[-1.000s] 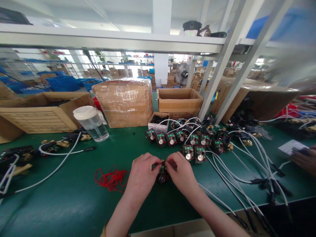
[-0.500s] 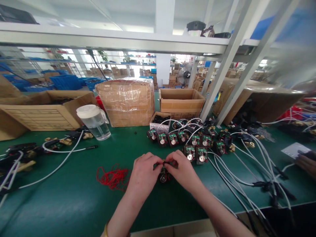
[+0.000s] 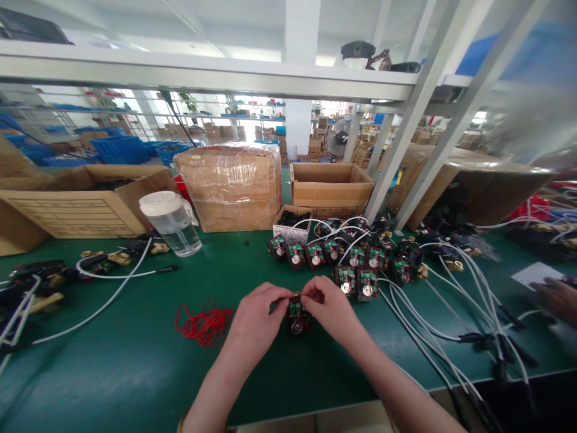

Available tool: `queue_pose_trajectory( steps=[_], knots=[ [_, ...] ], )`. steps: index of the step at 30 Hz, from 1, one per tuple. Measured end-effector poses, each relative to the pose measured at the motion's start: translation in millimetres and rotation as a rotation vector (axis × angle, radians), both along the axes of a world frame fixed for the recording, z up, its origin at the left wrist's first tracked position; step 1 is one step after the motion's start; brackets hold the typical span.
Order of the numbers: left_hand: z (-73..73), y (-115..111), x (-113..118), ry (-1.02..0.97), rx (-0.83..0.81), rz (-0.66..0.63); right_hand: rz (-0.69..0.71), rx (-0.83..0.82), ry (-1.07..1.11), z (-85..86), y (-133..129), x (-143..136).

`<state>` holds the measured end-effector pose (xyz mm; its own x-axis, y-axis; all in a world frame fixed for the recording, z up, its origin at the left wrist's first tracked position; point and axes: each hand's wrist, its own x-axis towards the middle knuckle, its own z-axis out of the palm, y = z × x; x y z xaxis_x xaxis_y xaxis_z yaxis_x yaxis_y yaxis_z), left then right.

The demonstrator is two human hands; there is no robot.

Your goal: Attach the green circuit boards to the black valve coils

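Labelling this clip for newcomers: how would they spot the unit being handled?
On the green tabletop, find where the left hand and right hand converge. Between them sits the small circuit unit, alone in front of the similar units clustered beyond.

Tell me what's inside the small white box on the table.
Small black parts are heaped in the small white box; whatever lies beneath the top ones is covered.

Left hand (image 3: 259, 314), right hand (image 3: 331, 308), both at circuit unit (image 3: 296, 325)

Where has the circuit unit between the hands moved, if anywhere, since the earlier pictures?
No: the circuit unit shows no clear shift, in any direction, against the wrapped carton.
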<state>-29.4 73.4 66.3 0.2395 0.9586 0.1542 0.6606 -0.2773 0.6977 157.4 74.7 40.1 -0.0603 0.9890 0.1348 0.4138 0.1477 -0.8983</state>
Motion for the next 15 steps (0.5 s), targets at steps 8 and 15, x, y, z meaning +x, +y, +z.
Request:
queue_pose_trajectory(
  steps=[8,15],
  knots=[
    [0.5,-8,-13,-0.101,-0.146,0.09,0.011,-0.015,-0.026,-0.7,2,0],
    [2.6,-3,5,-0.035,-0.1,0.101,0.011,-0.01,-0.009,0.1,2,-1]
  ],
)
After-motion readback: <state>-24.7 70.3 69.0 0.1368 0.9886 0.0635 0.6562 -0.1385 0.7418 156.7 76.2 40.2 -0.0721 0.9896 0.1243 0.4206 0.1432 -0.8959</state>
